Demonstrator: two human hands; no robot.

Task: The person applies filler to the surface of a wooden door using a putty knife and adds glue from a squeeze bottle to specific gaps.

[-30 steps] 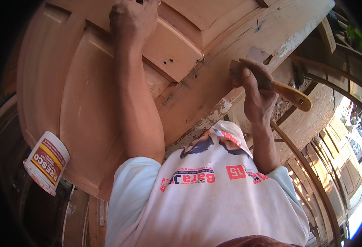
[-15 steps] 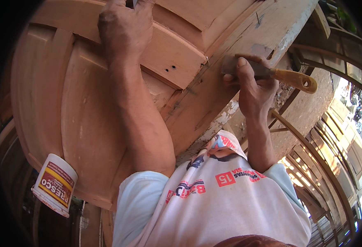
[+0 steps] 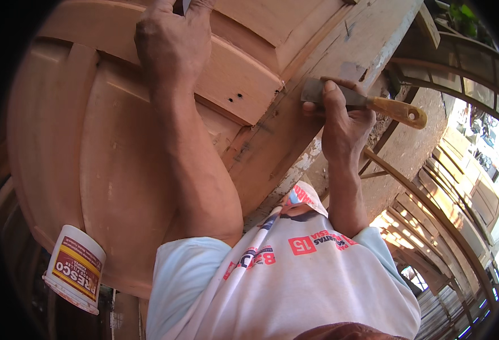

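My right hand (image 3: 345, 116) is closed round a putty knife (image 3: 354, 98), its thumb lying on the grey metal blade. The yellowish wooden handle points right. This hand is over the edge of a worn plank bench (image 3: 300, 136). At the top edge, my left hand (image 3: 173, 48) pinches a thin, pale flat piece (image 3: 187, 5) between thumb and fingers; most of it is cut off by the frame. Under the left hand and forearm lies a panelled wooden door (image 3: 124, 153). Two small dark holes show in its rail (image 3: 238, 79), near the rail's end.
A white plastic tub (image 3: 76, 266) with a maroon and yellow label is at the door's lower left. Chipped paint marks the bench edge. Beyond it on the right are a curved-looking wooden strip (image 3: 413, 184), stacked wooden panels (image 3: 470, 187) and a framed lattice piece (image 3: 459, 68).
The whole view has shifted slightly, so bench, tub and right hand sit a little differently in the picture. Both hands keep their grips; the left hand has barely moved.
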